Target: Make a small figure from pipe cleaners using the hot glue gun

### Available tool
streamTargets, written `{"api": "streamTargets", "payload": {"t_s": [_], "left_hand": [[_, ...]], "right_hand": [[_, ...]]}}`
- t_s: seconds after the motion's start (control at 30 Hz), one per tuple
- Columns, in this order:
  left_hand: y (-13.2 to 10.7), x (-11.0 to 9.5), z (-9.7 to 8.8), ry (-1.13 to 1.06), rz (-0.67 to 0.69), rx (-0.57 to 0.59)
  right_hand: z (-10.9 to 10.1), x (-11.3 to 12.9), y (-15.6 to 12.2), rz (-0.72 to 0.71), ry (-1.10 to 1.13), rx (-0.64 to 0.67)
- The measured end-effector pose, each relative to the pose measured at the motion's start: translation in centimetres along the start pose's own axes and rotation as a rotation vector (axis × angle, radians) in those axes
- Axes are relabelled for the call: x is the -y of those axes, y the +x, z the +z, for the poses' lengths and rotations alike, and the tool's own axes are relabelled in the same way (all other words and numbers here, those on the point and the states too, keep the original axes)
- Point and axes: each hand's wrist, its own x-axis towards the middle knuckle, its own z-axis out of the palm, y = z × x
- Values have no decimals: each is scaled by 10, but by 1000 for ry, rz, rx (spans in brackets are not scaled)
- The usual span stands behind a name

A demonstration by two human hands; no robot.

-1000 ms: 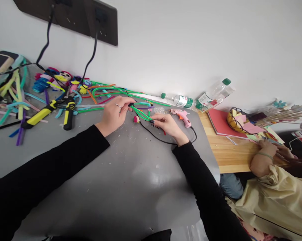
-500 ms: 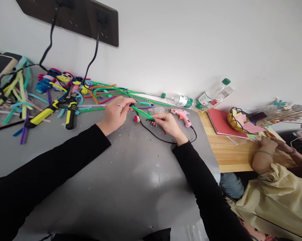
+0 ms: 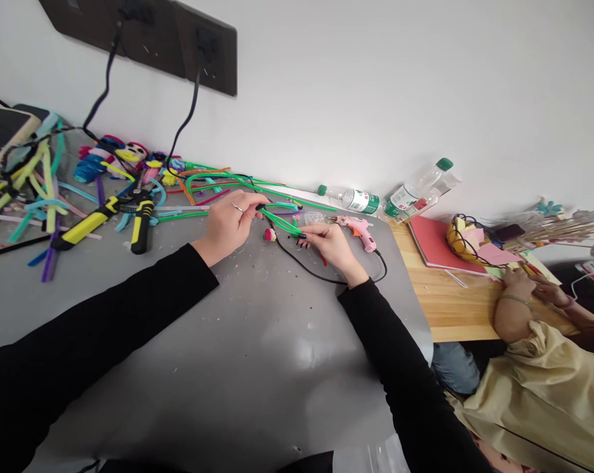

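Between my two hands stretch bent green pipe cleaners (image 3: 283, 221), held above the grey table (image 3: 257, 368). My left hand (image 3: 230, 223), with a ring on one finger, pinches their left end. At the right end, the fingers of my right hand (image 3: 330, 244) are closed on them too. Just below the strands lies a small pink and yellow piece (image 3: 269, 234). A pink glue gun (image 3: 361, 231) rests on its side beyond my right hand, its black cord curving over the table. How many strands I hold is hard to make out.
Pliers with yellow and black handles (image 3: 140, 223) lie among loose pipe cleaners (image 3: 45, 190) on the left. Plastic bottles (image 3: 356, 199) lean along the wall. A wooden table (image 3: 439, 305) adjoins on the right, where another person's hands (image 3: 518, 289) are at work.
The view has shifted very slightly. Both my hands keep the same grip on the green pipe cleaners, with hardly any movement.
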Motion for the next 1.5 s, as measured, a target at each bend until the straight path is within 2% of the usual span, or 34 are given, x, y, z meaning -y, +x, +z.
{"api": "streamTargets", "payload": {"t_s": [0.1,0.33,0.8,1.03,1.2,1.5], "left_hand": [[-2,1,1,25,-50,26],[-3,0,1,-6,-72,60],[-4,-2,0,-17,-130,56],[-2,-3,-1,-31,-204,54],[-2,-4,1,-23,-227,119],[-2,-8,3,-24,-211,249]], "right_hand": [[0,1,-1,5,-22,-36],[2,0,0,67,12,-122],[7,6,-1,76,-12,-121],[8,8,-4,25,-100,-152],[6,11,-3,32,-14,-117],[9,12,-3,18,13,-112]]}}
